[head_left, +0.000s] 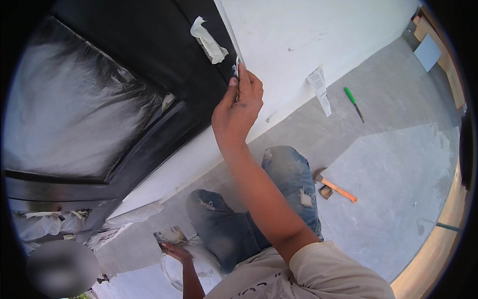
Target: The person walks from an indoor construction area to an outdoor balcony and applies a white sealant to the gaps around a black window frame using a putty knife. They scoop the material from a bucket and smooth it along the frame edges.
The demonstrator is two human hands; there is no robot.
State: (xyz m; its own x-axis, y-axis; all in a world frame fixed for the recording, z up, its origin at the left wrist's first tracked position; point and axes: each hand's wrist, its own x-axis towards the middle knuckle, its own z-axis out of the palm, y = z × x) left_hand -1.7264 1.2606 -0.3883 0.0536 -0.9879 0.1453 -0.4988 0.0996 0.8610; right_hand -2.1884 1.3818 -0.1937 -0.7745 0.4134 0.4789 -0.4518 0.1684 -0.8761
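My right hand point(240, 102) is raised to the edge of a black-painted door or window frame point(196, 97), where it meets the white wall point(279, 40). Its thumb and fingers are closed together at that edge, next to a whitish patch; what they hold is mostly hidden. Just above it, pale masking paper point(208, 41) covers a fitting on the frame. Low on the left, my left hand point(178, 253) grips the edge of a flat, stained plate point(170, 236) with whitish smears. The plate is beside a white bucket point(199, 264) near my knee.
Thin plastic film point(74, 104) covers the frame's panel. A paper strip point(319, 90) leans against the wall's foot. On the grey floor point(393, 159) lie a green-handled tool point(354, 103) and an orange-handled hammer or hatchet point(337, 187). A pale square sheet point(427, 53) stands at the far right.
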